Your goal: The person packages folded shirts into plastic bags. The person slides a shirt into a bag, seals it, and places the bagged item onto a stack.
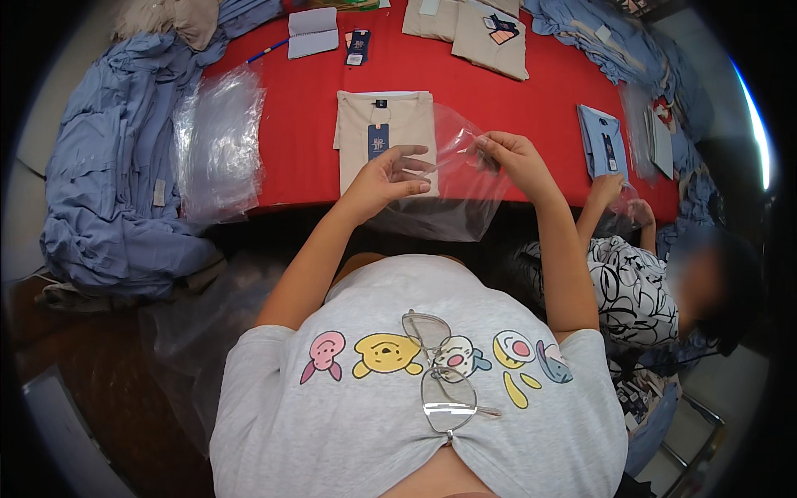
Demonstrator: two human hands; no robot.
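A folded beige garment (353,124) with a dark blue hang tag (378,137) lies at the near edge of the red table in front of me. My left hand (383,181) is over its lower part, fingers apart and slightly bent, gripping nothing that I can see. With thumb and fingertips pinched, my right hand (515,162) holds the edge of a clear plastic bag (461,199). The bag spreads between both hands and hangs over the table edge. Whether the left fingers touch its film I cannot tell.
Blue garments (108,166) are heaped at left beside a stack of clear bags (220,141). Farther back lie a notebook (313,33), loose tags (357,47) and folded beige garments (490,41). On the right, a co-worker (631,282) handles a folded blue garment (598,141).
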